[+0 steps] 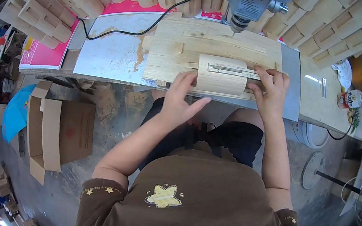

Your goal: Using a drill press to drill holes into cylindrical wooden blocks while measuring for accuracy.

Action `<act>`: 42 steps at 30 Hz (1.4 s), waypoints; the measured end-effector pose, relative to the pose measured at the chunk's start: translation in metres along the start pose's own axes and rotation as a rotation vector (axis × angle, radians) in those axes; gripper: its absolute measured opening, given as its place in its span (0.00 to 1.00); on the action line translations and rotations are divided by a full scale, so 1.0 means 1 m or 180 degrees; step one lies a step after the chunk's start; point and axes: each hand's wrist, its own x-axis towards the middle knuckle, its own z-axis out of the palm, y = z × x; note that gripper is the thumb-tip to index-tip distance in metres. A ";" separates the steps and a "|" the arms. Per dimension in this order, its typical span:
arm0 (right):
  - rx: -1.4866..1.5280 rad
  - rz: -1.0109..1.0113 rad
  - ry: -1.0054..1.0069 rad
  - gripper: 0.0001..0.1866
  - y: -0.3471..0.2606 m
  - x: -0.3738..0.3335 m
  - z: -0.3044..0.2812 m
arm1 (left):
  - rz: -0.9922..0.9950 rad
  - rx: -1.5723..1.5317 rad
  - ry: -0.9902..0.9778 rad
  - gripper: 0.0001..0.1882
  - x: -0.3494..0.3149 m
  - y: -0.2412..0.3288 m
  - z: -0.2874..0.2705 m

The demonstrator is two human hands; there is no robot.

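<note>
Touching the left end of the block point(220, 82), your left hand point(183, 98) is open, thumb apart, some fingertips hidden; whether your right hand point(270, 90) grips the right end, I can't tell. The block lies on the board point(165, 46), long axis left-right, slot point(228, 70) up; beyond, the drill point(254, 4) is cut off.

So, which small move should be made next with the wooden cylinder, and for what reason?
Perhaps nudge the slotted wooden cylinder gently toward the drill bit: in this view the bit shows beyond the cylinder's far edge, not over it, and the left hand and right hand are at its two ends.
</note>
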 end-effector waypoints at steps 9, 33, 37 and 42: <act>-0.0308 0.0117 0.0046 0.24 0.023 0.025 0.016 | -0.0080 0.0966 -0.0052 0.37 0.023 -0.031 0.022; 0.1728 -0.0097 0.1868 0.15 0.017 0.203 -0.069 | -0.0202 0.1284 -0.0123 0.29 0.062 -0.081 0.006; 0.1266 0.0404 0.0605 0.18 -0.006 0.234 -0.066 | -0.0203 0.1331 -0.0133 0.29 0.058 -0.081 0.004; -0.1065 -0.0462 0.0667 0.15 0.006 0.209 -0.083 | -0.0149 0.1363 -0.0083 0.29 0.061 -0.077 0.005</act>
